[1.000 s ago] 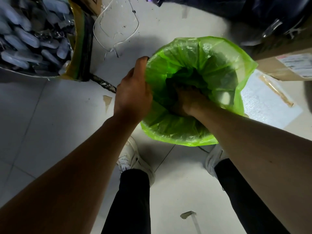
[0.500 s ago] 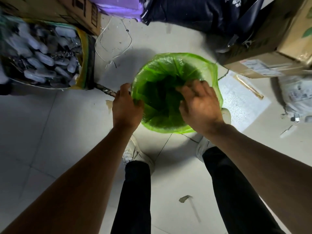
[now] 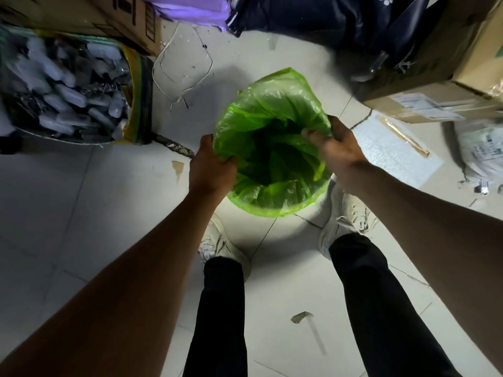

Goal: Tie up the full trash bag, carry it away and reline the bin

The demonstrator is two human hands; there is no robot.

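A translucent green bin liner (image 3: 272,115) lines a small round bin on the tiled floor in front of my feet; its edge is folded over the rim and hides the bin itself. My left hand (image 3: 211,165) pinches the liner at the rim's left side. At the right side, my right hand (image 3: 334,145) grips the liner's edge, fingers curled over it. The far part of the liner stands up loose above the rim. The inside looks dark green and holds nothing that I can see.
A sack of pale bottles (image 3: 65,85) stands at the left, cardboard boxes (image 3: 441,77) at the right and back left, dark bags (image 3: 313,17) behind. A loose cord (image 3: 182,69), paper scraps and a flat white sheet (image 3: 392,151) lie on the floor.
My right hand came up out of the bin and moved to the liner's right edge. The camera rose, so the bin now looks smaller and farther off. The left hand stayed at the left rim.
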